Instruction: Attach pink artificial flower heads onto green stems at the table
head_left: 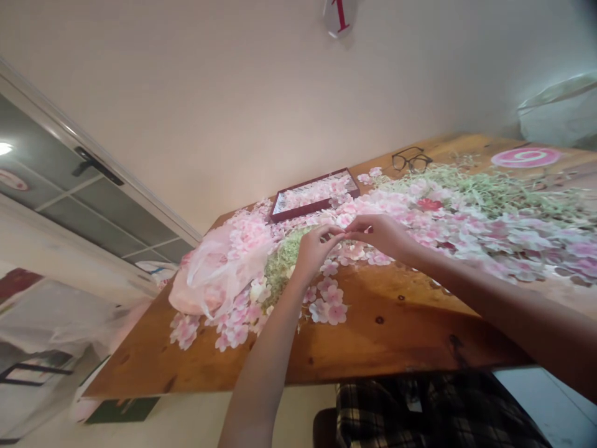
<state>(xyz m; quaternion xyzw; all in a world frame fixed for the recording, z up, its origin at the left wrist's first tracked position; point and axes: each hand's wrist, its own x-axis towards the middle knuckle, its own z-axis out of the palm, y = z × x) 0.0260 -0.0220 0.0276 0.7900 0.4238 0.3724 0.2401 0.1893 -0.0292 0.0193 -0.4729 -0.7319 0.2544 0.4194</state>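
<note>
Pink blossoms (422, 227), many, loose: spread across the worktop (368, 336) from the left end to the right edge, banked behind and on both sides of the two hands; a small cluster lies apart on bare wood in front of the left hand.

Left hand (319, 244): fingers bent, tips brought together, meeting those of the right hand above the blossoms. Right hand (373, 233): thumb and fingers likewise in a pinch. Whether either grips anything between the tips cannot be told; too small to see.

Pale green stems, one tangle (284, 258), beside the left hand; a larger heap (504, 190) towards the right rear.

Translucent plastic bag (205, 274), one, left, among blossoms.

Shallow tray (305, 212), dark red rim, one, near the wall, with blossoms inside.

Red flower (429, 204), one, among the pink.

Eyeglasses (411, 162), dark-framed, one pair, at the back.

Pink disc (526, 157), white marking, one, right rear.
</note>
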